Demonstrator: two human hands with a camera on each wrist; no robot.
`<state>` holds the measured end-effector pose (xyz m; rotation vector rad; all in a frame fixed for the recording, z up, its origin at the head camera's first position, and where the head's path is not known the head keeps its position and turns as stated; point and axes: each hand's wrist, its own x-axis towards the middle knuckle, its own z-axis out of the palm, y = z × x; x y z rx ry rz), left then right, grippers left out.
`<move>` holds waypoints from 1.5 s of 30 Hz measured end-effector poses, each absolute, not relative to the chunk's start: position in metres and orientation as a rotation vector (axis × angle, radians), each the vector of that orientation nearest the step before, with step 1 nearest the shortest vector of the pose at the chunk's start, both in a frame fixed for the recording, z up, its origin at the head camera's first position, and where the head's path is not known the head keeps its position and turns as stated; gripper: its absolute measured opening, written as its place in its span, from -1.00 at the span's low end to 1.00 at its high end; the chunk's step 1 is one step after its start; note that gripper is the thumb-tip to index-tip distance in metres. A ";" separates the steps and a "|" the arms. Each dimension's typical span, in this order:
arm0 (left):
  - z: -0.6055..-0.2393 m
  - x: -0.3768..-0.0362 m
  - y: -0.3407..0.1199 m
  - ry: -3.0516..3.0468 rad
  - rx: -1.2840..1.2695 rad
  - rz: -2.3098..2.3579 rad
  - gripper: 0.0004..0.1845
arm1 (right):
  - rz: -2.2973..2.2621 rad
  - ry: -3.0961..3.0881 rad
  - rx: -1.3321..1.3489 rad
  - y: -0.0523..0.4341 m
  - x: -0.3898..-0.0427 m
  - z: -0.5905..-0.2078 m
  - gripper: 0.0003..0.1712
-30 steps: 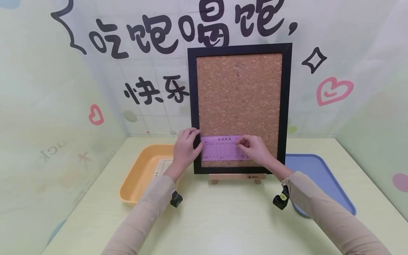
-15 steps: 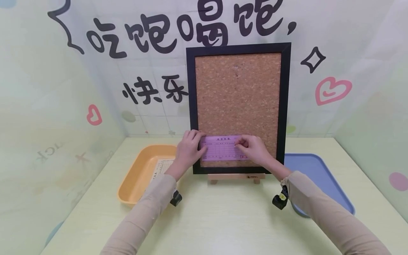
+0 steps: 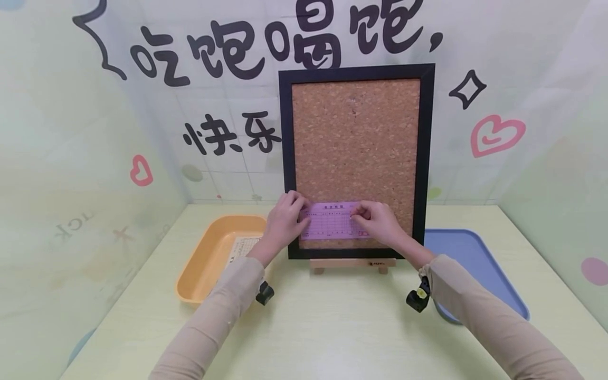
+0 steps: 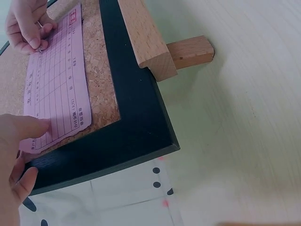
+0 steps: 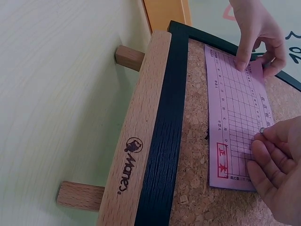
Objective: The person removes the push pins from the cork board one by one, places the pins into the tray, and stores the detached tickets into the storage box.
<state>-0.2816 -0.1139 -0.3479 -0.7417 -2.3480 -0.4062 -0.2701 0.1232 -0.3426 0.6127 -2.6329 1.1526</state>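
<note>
A pink paper receipt (image 3: 332,224) with a printed grid lies against the lower part of the black-framed cork board (image 3: 356,142). My left hand (image 3: 286,217) holds the receipt's left end, thumb on its face and fingers curled near the frame's left side. Near the receipt's right end, my right hand (image 3: 380,224) pinches a small metallic pin (image 5: 262,130) between thumb and forefinger, against the paper. Only a bit of the pin shows; its tip is hidden. In the left wrist view, the left thumb (image 4: 35,127) lies on the receipt.
A wooden easel (image 3: 353,263) props the board on the pale table (image 3: 332,327). At the left is an orange tray (image 3: 195,274) with a printed paper (image 3: 242,247) inside. A blue tray (image 3: 470,264) lies at the right, partly under the right forearm.
My left hand has shifted slightly right, from the frame's edge further onto the receipt's left end. The right hand keeps its place with the pin.
</note>
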 end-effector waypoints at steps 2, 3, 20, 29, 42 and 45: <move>-0.347 -0.282 -0.114 -2.343 -0.766 -0.413 -0.78 | 1.152 -2.630 0.617 0.123 -0.270 -0.343 -0.93; -0.346 -0.282 -0.114 -2.338 -0.780 -0.422 -0.80 | 1.152 -2.627 0.618 0.123 -0.270 -0.343 -0.93; -0.333 -0.278 -0.122 -2.476 -0.747 -0.659 -0.89 | 1.147 -2.637 0.683 0.127 -0.270 -0.344 -0.92; -0.330 -0.278 -0.128 -2.459 -0.705 -0.853 -0.88 | 1.142 -2.676 0.686 0.139 -0.268 -0.342 -0.90; -0.325 -0.265 -0.163 -2.395 -0.654 -0.931 -0.88 | 1.036 -2.677 0.691 0.165 -0.255 -0.337 -0.96; -0.325 -0.259 -0.173 -2.402 -0.631 -0.935 -0.88 | 0.995 -2.662 0.704 0.174 -0.252 -0.340 -0.96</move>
